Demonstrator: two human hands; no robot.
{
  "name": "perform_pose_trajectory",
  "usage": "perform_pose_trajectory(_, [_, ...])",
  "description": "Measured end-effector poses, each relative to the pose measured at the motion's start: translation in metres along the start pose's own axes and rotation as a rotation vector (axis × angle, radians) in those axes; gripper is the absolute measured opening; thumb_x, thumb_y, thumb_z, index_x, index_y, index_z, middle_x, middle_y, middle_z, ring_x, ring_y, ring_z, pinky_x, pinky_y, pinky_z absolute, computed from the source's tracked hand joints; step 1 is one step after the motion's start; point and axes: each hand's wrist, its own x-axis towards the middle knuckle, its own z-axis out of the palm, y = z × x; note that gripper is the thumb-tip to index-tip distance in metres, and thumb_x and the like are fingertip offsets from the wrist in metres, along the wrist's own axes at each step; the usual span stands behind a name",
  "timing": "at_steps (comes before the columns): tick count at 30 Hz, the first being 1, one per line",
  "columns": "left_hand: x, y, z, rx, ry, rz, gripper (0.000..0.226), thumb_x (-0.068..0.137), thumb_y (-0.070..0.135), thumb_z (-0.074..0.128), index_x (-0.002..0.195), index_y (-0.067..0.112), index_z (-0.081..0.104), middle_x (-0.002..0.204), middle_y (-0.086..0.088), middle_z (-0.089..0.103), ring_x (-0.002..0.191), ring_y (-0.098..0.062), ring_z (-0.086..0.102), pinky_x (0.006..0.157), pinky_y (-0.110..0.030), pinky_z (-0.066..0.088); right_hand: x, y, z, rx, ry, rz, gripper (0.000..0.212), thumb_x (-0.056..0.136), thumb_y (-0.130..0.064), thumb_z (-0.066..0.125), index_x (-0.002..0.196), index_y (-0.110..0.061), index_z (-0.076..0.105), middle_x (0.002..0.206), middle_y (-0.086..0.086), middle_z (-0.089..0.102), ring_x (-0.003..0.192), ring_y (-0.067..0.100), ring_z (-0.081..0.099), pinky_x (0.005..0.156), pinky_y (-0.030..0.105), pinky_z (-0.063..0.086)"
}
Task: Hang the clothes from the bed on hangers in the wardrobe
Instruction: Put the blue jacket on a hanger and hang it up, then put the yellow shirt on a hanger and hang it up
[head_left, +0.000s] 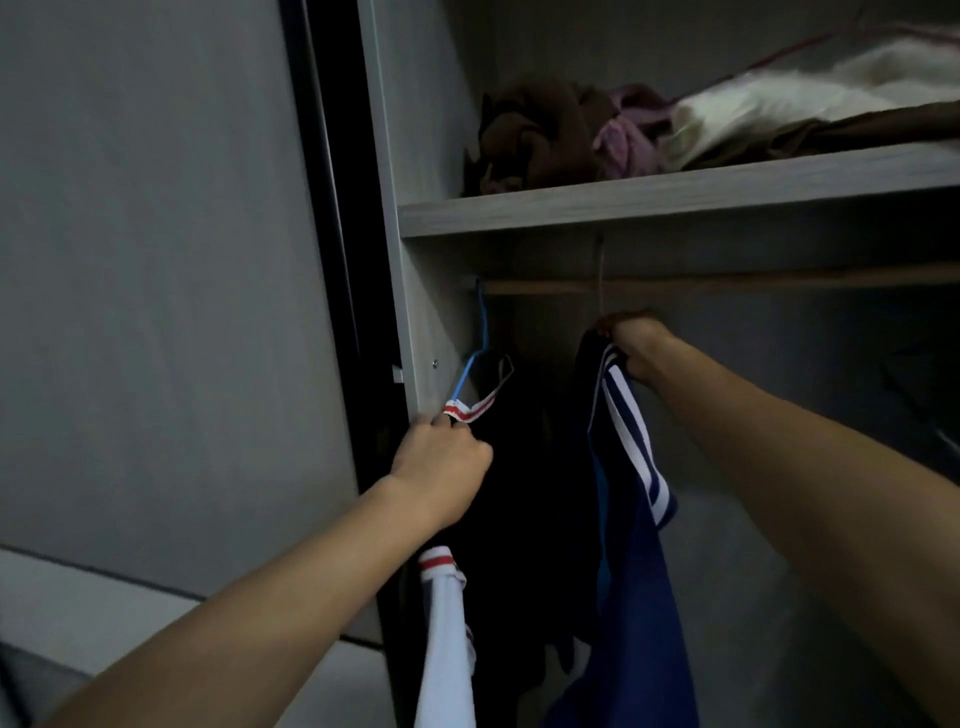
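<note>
Inside the open wardrobe a wooden rail (727, 283) runs under a shelf. A blue wire hanger (480, 332) hangs at the rail's left end with a black garment (519, 493) trimmed in red and white on it. My left hand (441, 467) grips that garment at its shoulder, just below the hanger's arm. A white part with red stripes (447, 623) hangs below my wrist. My right hand (634, 343) grips the top of a blue garment with white stripes (634, 571) just under the rail; a thin hook rises from it to the rail.
The grey shelf (675, 200) above the rail holds piled brown, pink and white fabrics (623, 130). The wardrobe's side panel (415, 286) and a dark sliding-door frame (332, 208) stand at left. A grey wall lies further left.
</note>
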Motion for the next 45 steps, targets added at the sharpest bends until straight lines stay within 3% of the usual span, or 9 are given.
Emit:
perform_pose_trajectory(5, [0.015, 0.003, 0.008, -0.094, -0.014, 0.026, 0.026, 0.093, 0.005, 0.042, 0.114, 0.009, 0.057, 0.119, -0.013, 0.059, 0.117, -0.036, 0.047, 0.083, -0.038, 0.045, 0.014, 0.031, 0.037, -0.029, -0.003, 0.037, 0.01, 0.081, 0.009, 0.058, 0.091, 0.006, 0.057, 0.077, 0.018, 0.055, 0.058, 0.027, 0.053, 0.045, 0.03, 0.043])
perform_pose_trajectory(8, [0.017, 0.005, 0.011, -0.152, 0.0, 0.029, 0.024, 0.091, 0.005, 0.046, 0.111, 0.011, 0.056, 0.117, -0.012, 0.059, 0.115, -0.034, 0.047, 0.073, -0.035, 0.039, 0.014, 0.044, 0.051, -0.056, -0.03, 0.058, 0.017, 0.083, 0.005, 0.058, 0.099, 0.01, 0.063, 0.075, 0.019, 0.057, 0.052, 0.027, 0.051, 0.038, 0.023, 0.04])
perform_pose_trajectory(12, [0.014, 0.004, 0.011, -0.17, 0.042, 0.051, 0.021, 0.09, 0.005, 0.048, 0.108, 0.01, 0.055, 0.114, -0.011, 0.059, 0.113, -0.033, 0.048, 0.07, -0.035, 0.036, 0.001, 0.043, 0.049, -0.029, -0.112, 0.088, 0.02, 0.093, -0.002, 0.054, 0.073, -0.006, 0.058, 0.065, 0.009, 0.055, 0.05, 0.018, 0.052, 0.034, 0.016, 0.041])
perform_pose_trajectory(16, [0.011, 0.004, 0.005, -0.208, 0.143, 0.043, 0.021, 0.09, 0.008, 0.044, 0.107, 0.012, 0.056, 0.113, -0.01, 0.06, 0.11, -0.032, 0.053, 0.069, -0.034, 0.034, -0.024, 0.047, 0.009, -0.084, -0.111, 0.101, 0.015, 0.095, -0.003, 0.053, 0.081, -0.003, 0.058, 0.06, 0.01, 0.055, 0.041, 0.013, 0.056, 0.039, 0.018, 0.046])
perform_pose_trajectory(21, [0.008, 0.026, -0.025, -0.341, 0.341, 0.018, 0.019, 0.092, 0.022, 0.046, 0.102, 0.014, 0.059, 0.107, -0.009, 0.063, 0.1, -0.03, 0.059, 0.065, -0.034, 0.032, -0.072, 0.058, -0.081, -0.403, -0.017, 0.026, 0.012, 0.096, -0.012, 0.055, 0.098, -0.003, 0.062, 0.085, 0.014, 0.063, 0.063, 0.021, 0.06, 0.055, 0.027, 0.046])
perform_pose_trajectory(27, [-0.019, 0.135, -0.089, -0.462, 0.365, 0.221, 0.019, 0.093, 0.026, 0.045, 0.098, 0.014, 0.06, 0.101, -0.008, 0.064, 0.094, -0.03, 0.061, 0.064, -0.033, 0.037, -0.184, 0.063, -0.231, -0.849, 0.126, -0.021, 0.013, 0.09, -0.022, 0.064, 0.078, -0.016, 0.062, 0.074, 0.009, 0.065, 0.057, 0.021, 0.058, 0.045, 0.023, 0.045])
perform_pose_trajectory(30, [-0.046, 0.205, -0.121, -0.523, 0.303, 0.341, 0.02, 0.093, 0.027, 0.046, 0.101, 0.016, 0.06, 0.105, -0.009, 0.064, 0.096, -0.031, 0.061, 0.067, -0.032, 0.037, -0.262, 0.062, -0.312, -1.04, 0.225, 0.007, 0.015, 0.086, -0.032, 0.066, 0.085, -0.017, 0.07, 0.084, 0.011, 0.069, 0.073, 0.025, 0.063, 0.068, 0.034, 0.055])
perform_pose_trajectory(38, [-0.124, 0.385, -0.228, -0.66, 0.231, 0.646, 0.02, 0.093, 0.034, 0.049, 0.104, 0.022, 0.061, 0.106, -0.004, 0.065, 0.097, -0.026, 0.062, 0.076, -0.033, 0.045, -0.451, 0.055, -0.504, -1.171, 0.454, 0.225, 0.014, 0.086, -0.025, 0.065, 0.092, -0.016, 0.073, 0.079, 0.006, 0.07, 0.082, 0.027, 0.069, 0.08, 0.035, 0.056])
perform_pose_trajectory(45, [-0.173, 0.526, -0.344, -0.709, 0.346, 0.899, 0.024, 0.091, 0.031, 0.047, 0.107, 0.02, 0.062, 0.116, -0.009, 0.064, 0.103, -0.029, 0.061, 0.081, -0.034, 0.046, -0.568, 0.047, -0.634, -1.187, 0.716, 0.374, 0.01, 0.081, -0.025, 0.065, 0.082, -0.017, 0.071, 0.075, 0.007, 0.067, 0.079, 0.031, 0.067, 0.07, 0.038, 0.057])
